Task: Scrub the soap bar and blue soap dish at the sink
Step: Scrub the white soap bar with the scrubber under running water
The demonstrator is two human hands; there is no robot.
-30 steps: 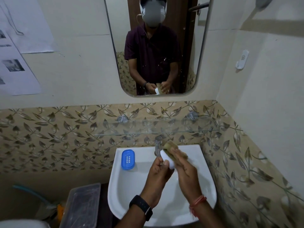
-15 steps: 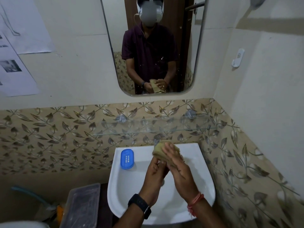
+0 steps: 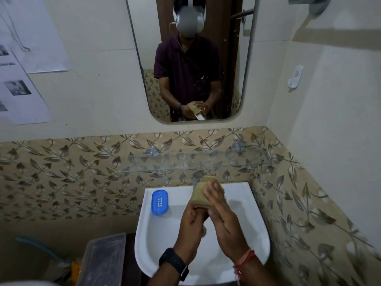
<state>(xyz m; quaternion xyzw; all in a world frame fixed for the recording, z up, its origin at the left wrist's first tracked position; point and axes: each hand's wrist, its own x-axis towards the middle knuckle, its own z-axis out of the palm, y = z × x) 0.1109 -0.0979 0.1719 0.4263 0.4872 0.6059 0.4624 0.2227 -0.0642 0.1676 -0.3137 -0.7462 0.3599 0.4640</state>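
Note:
Over the white sink (image 3: pixel 255 221) my left hand (image 3: pixel 192 226) grips the white soap bar, which is hidden here behind the hands and pad; only its reflection shows in the mirror (image 3: pixel 189 58). My right hand (image 3: pixel 223 219) presses a tan scrub pad (image 3: pixel 201 196) against the bar from the right. The blue soap dish (image 3: pixel 159 202) lies empty on the sink's back left rim, apart from both hands.
A tap (image 3: pixel 196 178) stands behind the pad under a glass shelf (image 3: pixel 185 162). A clear plastic box (image 3: pixel 102 261) sits left of the sink. Patterned tile walls close in at the back and right. A white wall hook (image 3: pixel 295 76) hangs at the right.
The scrub pad has slid over the soap bar, which showed white between my hands a second ago and is now covered. Both hands stay together over the sink.

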